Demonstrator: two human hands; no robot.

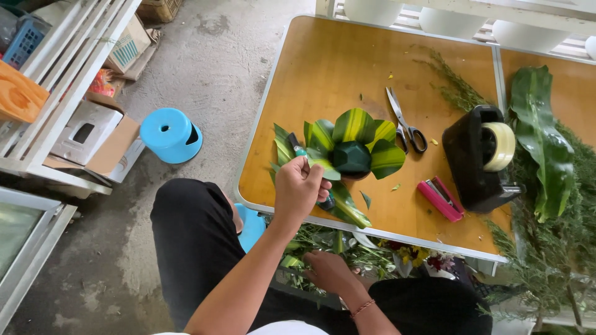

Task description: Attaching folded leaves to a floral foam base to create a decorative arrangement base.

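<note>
My left hand (301,186) is closed around a slim dark tool with a green band (297,147) and the base of a striped leaf (323,164), at the near edge of the wooden table (323,62). Right beside it sits a dark green foam block (352,156) ringed with folded yellow-green leaves (357,124). My right hand (330,272) is lower, below the table edge, resting palm down among cut flowers and stems (397,253) by my lap. It has a red cord at the wrist, and I see nothing gripped in it.
Scissors (405,124), a pink stapler (439,198) and a black tape dispenser (478,161) lie to the right of the arrangement. A large green leaf (541,136) and feathery sprigs (456,90) cover the table's right. A blue stool (171,133), cardboard boxes (93,133) and a white rack (68,87) stand left.
</note>
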